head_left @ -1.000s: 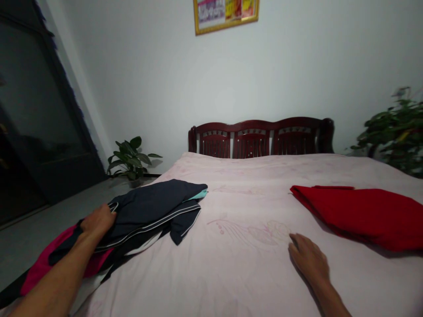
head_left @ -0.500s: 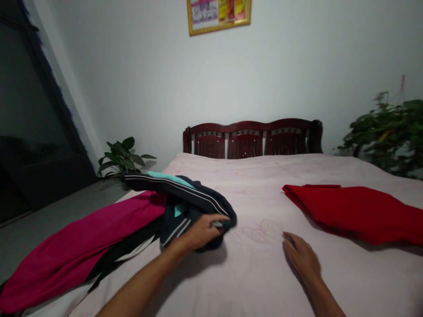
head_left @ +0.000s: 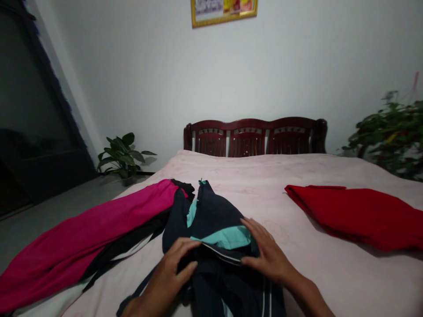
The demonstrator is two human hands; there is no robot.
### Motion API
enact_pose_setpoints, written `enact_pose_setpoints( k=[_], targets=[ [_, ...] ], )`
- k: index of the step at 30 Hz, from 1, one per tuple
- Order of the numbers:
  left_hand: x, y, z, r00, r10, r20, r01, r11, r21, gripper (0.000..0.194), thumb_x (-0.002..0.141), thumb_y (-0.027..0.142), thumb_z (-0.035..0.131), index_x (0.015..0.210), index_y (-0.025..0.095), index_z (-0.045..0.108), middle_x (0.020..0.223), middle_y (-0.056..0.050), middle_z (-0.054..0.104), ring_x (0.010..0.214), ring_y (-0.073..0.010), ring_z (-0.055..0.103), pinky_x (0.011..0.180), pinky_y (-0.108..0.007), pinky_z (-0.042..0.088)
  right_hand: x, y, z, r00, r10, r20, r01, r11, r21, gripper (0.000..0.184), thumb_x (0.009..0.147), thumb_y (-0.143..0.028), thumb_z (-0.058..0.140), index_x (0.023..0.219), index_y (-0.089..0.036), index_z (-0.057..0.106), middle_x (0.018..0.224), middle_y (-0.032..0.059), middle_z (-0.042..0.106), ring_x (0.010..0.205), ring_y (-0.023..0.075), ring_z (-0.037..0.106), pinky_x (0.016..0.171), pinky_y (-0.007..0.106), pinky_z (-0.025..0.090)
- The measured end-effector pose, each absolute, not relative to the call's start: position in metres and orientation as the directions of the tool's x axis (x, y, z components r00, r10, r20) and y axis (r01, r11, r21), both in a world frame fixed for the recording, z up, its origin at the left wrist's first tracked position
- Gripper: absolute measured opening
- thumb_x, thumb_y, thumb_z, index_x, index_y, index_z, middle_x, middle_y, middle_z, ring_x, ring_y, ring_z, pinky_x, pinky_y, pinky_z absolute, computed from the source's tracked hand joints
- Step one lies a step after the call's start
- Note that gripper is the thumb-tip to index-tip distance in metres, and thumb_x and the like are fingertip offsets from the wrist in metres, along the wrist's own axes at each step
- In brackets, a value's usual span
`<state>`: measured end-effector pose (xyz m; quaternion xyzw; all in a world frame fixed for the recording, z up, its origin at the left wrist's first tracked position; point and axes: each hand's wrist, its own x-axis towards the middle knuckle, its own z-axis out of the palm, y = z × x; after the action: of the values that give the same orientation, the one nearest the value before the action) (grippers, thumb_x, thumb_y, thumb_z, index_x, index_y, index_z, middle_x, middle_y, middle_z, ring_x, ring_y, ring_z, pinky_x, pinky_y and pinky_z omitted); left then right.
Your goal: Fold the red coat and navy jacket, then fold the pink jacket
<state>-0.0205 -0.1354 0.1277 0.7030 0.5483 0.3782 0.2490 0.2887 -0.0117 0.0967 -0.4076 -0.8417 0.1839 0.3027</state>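
A dark navy garment [head_left: 214, 220] with teal lining and white piping lies spread at the middle of the near bed, its far end pointing toward the headboard. My left hand [head_left: 172, 268] grips its near fold, and my right hand [head_left: 267, 251] holds the edge by the teal lining. Its lower part runs out of view below my hands. A magenta garment [head_left: 82, 237] with a black band stretches from under it toward the bed's left side. A folded red cloth [head_left: 350, 215] lies apart at the right, beyond reach of my fingers.
The pale pink bedsheet [head_left: 333, 281] covers the bed, with a dark red wooden headboard [head_left: 254, 138] at the far end. Potted leafy plants [head_left: 124, 156] [head_left: 386, 136] stand at both far corners. A dark glass door [head_left: 36, 110] stands left, beyond a grey floor [head_left: 56, 207].
The navy garment has moved toward the bed's middle and lies spread out, with teal lining showing. My right hand has left the bare sheet and now holds it too. The red cloth has not moved.
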Motion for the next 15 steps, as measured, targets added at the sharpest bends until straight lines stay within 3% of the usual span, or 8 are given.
enact_pose_setpoints(
  k=[2,3,6,7,9,11,13,15],
  targets=[
    [-0.048,-0.129,0.112,0.04,0.949,0.313,0.718,-0.245,0.651,0.047,0.087,0.035,0.062,0.135,0.035,0.061,0.141,-0.005,0.058,0.135,-0.0279,0.05,0.116,-0.047,0.039,0.257,-0.016,0.115,-0.616,0.707,0.346,0.605,0.707,-0.368,0.089,0.076,-0.046,0.072,0.155,-0.027,0.036,0.159,0.012,0.037,0.145,0.0341,0.033,0.117,0.053,0.026],
    [-0.061,-0.125,0.102,0.002,0.942,0.337,0.77,-0.216,0.601,0.051,0.085,0.036,0.064,0.135,0.034,0.061,0.145,-0.005,0.056,0.139,-0.0302,0.045,0.118,-0.051,0.035,0.243,-0.016,0.121,-0.667,0.677,0.312,0.61,0.736,-0.294,0.084,0.077,-0.042,0.071,0.153,-0.026,0.039,0.154,0.0129,0.045,0.14,0.0336,0.04,0.114,0.051,0.03],
    [-0.095,-0.113,0.07,-0.19,0.905,0.38,0.813,-0.072,0.578,0.058,0.081,0.04,0.064,0.138,0.027,0.059,0.147,-0.009,0.054,0.143,-0.034,0.041,0.119,-0.058,0.03,0.218,-0.006,0.13,-0.766,0.634,0.109,0.615,0.771,-0.164,0.042,0.085,-0.032,0.062,0.125,-0.024,0.065,0.115,0.0104,0.071,0.107,0.0281,0.063,0.092,0.039,0.043],
    [-0.105,-0.11,0.06,-0.254,0.896,0.364,0.783,-0.031,0.621,0.061,0.081,0.041,0.063,0.139,0.023,0.057,0.147,-0.012,0.055,0.142,-0.0341,0.043,0.119,-0.057,0.032,0.217,0.002,0.131,-0.753,0.655,0.063,0.641,0.751,-0.155,0.027,0.089,-0.031,0.057,0.112,-0.023,0.07,0.103,0.0088,0.073,0.096,0.0253,0.066,0.084,0.035,0.043],
    [-0.12,-0.105,0.044,-0.34,0.902,0.267,0.661,0.027,0.75,0.067,0.08,0.044,0.063,0.141,0.018,0.053,0.145,-0.015,0.057,0.138,-0.0337,0.05,0.117,-0.054,0.037,0.225,0.023,0.132,-0.615,0.783,0.093,0.761,0.621,-0.188,0.028,0.096,-0.029,0.044,0.097,-0.021,0.07,0.095,0.0078,0.074,0.087,0.0214,0.066,0.075,0.03,0.041],
    [-0.127,-0.1,0.036,-0.356,0.925,0.134,0.499,0.067,0.864,0.074,0.075,0.047,0.068,0.141,0.017,0.052,0.143,-0.017,0.058,0.133,-0.0339,0.055,0.114,-0.05,0.042,0.241,0.046,0.134,-0.339,0.927,0.158,0.885,0.371,-0.281,0.034,0.099,-0.028,0.036,0.1,-0.02,0.068,0.1,0.0088,0.073,0.088,0.0208,0.066,0.072,0.029,0.04],
    [-0.127,-0.094,0.037,-0.354,0.934,0.04,0.374,0.102,0.922,0.078,0.072,0.048,0.072,0.141,0.018,0.052,0.139,-0.016,0.062,0.129,-0.0336,0.059,0.11,-0.047,0.047,0.255,0.064,0.139,-0.151,0.982,0.113,0.919,0.182,-0.349,0.034,0.099,-0.028,0.035,0.102,-0.019,0.068,0.104,0.0093,0.073,0.093,0.0217,0.066,0.072,0.029,0.04],
    [-0.121,-0.085,0.043,-0.369,0.929,0.021,0.339,0.114,0.934,0.081,0.07,0.048,0.074,0.142,0.019,0.051,0.135,-0.015,0.065,0.126,-0.0328,0.061,0.108,-0.046,0.05,0.257,0.074,0.141,-0.22,0.974,0.056,0.905,0.226,-0.36,0.03,0.097,-0.031,0.042,0.105,-0.02,0.068,0.11,0.0086,0.072,0.101,0.0229,0.065,0.078,0.03,0.042]
  ],
)
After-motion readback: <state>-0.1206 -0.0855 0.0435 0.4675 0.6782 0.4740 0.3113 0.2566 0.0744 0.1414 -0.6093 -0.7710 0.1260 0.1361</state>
